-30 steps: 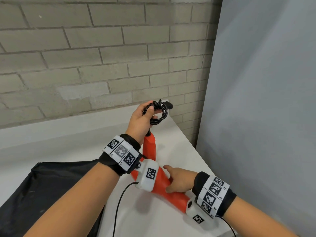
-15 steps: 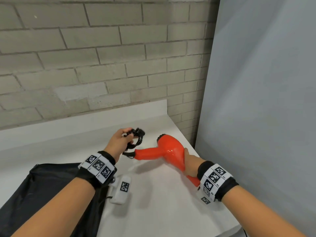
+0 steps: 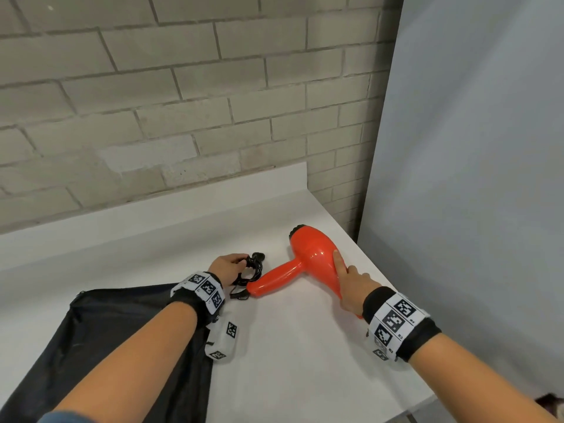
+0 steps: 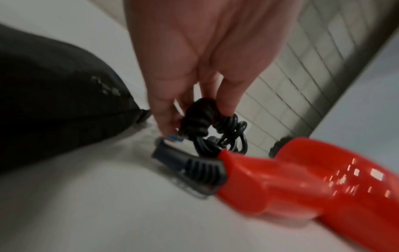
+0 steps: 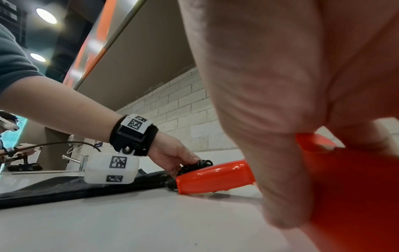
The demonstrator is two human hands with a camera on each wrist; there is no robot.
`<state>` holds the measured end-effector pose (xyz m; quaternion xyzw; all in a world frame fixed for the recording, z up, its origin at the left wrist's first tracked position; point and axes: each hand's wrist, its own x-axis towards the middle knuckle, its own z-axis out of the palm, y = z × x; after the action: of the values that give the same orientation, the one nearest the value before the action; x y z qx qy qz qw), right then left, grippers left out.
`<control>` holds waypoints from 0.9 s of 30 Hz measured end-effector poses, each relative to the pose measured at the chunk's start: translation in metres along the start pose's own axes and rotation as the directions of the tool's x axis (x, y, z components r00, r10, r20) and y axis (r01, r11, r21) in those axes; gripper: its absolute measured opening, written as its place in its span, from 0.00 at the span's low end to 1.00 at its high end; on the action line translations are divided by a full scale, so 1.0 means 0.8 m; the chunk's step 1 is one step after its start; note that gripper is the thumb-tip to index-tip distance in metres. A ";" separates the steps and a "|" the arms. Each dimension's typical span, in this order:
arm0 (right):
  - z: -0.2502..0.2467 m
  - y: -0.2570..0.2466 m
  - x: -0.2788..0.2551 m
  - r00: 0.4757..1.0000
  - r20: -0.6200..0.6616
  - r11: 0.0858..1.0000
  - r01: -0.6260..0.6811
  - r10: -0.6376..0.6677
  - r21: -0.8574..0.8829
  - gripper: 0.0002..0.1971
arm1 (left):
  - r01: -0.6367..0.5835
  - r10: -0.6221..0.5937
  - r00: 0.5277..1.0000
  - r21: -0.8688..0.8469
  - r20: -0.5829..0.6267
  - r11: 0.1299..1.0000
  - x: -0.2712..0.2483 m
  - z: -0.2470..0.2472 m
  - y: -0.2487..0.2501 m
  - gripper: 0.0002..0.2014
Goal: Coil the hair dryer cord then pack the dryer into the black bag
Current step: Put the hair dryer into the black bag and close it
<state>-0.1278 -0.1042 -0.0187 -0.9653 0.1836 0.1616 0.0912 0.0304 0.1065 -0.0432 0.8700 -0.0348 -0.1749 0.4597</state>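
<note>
My left hand pinches the coiled cord between thumb and fingertips, holding the bundle just above the table at the butt of the dryer's handle. My right hand wraps the barrel of the dryer, index finger laid straight along its top; the dryer lies on the table to the right, handle pointing left toward the cord. The bag lies flat on the near left, its edge just beside my left wrist; I cannot tell whether its mouth is open.

The coil is only as safe as my left grip. Nothing that I can see ties it, so if my fingers ease before it is inside the bag, the loops will likely spring apart and I must wind again. The short run from coil to handle could pull taut if my two hands travel at different speeds. With both hands busy, nothing holds the flat bag open, so the dryer may simply push it across the table.
</note>
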 end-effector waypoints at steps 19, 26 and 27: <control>-0.021 -0.190 -0.009 0.902 0.011 0.875 0.416 -0.432 0.247 0.25 | -0.091 -0.088 0.980 0.798 0.177 0.596 -0.025 -0.162 -0.076 0.29; 0.000 -0.263 0.023 0.838 0.110 0.829 0.495 -0.535 0.259 0.30 | -0.183 0.016 0.977 0.795 0.213 0.578 -0.023 -0.176 -0.101 0.06; 0.001 -0.267 0.026 0.833 0.116 0.826 0.499 -0.541 0.263 0.34 | -0.229 0.078 0.971 0.771 0.228 0.594 -0.025 -0.175 -0.097 0.06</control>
<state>-0.0279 0.0849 -0.0017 -0.9429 -0.0798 0.1983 0.2554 0.0507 0.2658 -0.0282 0.9585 -0.2225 -0.1746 0.0359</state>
